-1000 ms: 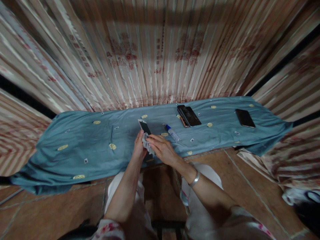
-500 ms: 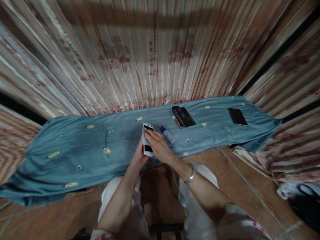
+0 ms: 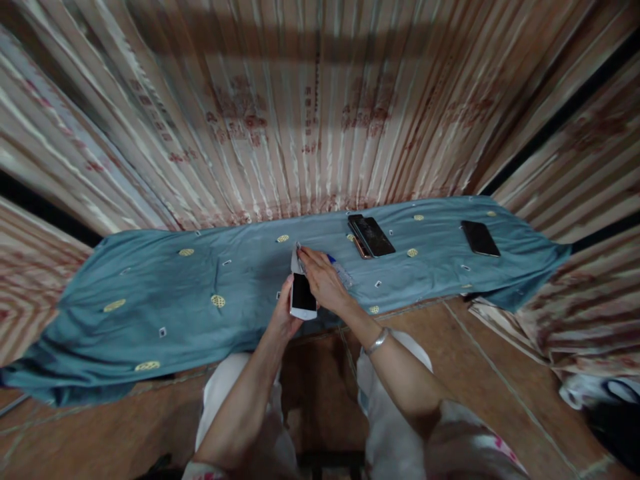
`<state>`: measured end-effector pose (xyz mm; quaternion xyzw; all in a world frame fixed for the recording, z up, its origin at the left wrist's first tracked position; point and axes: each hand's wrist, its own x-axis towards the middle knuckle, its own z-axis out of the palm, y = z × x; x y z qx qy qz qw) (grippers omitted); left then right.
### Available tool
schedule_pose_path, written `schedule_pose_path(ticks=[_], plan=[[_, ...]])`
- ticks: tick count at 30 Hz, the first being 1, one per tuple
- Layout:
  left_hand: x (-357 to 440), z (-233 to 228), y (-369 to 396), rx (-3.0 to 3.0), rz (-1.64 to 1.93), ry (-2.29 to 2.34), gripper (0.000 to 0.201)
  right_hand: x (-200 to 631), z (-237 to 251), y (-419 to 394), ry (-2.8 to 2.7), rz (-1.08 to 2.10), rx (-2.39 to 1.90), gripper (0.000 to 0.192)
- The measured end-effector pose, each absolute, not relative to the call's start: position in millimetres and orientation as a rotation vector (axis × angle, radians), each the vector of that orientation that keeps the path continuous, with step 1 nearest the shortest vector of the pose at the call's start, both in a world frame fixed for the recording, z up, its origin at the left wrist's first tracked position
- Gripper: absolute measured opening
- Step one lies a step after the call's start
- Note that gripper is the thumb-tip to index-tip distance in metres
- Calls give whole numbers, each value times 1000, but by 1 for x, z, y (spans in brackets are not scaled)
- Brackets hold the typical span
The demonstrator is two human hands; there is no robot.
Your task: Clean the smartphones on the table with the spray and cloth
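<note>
Between the hands (image 3: pixel 324 279) is a part-hidden phone (image 3: pixel 303 295).

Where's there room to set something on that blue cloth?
Widest: the blue cloth left of the left hand. Another patch lies between the stacked phones and the lone dark phone. Crowded: around the right hand and the bottle.

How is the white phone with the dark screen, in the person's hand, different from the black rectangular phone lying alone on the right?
The white phone has a white border round its screen; the black phone looks dark all over.
The left hand holds the white phone; the black phone lies on the teal patterned cloth.
The right hand partly hides the white phone; the black phone is uncovered.
Both have dark faces.
</note>
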<state>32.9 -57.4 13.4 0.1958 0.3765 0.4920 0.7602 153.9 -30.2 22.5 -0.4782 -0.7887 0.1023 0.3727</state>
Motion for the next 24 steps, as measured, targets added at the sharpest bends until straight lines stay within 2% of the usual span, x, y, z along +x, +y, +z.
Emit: schedule_pose_path(ticks=[13,24], plan=[[27,2,-45,475,1236,798,39,134,17,-53,-2093,279,-1122,52],[35,10,-56,420,1116,829,30,147,26,-32,-2044,217,-1235,56]])
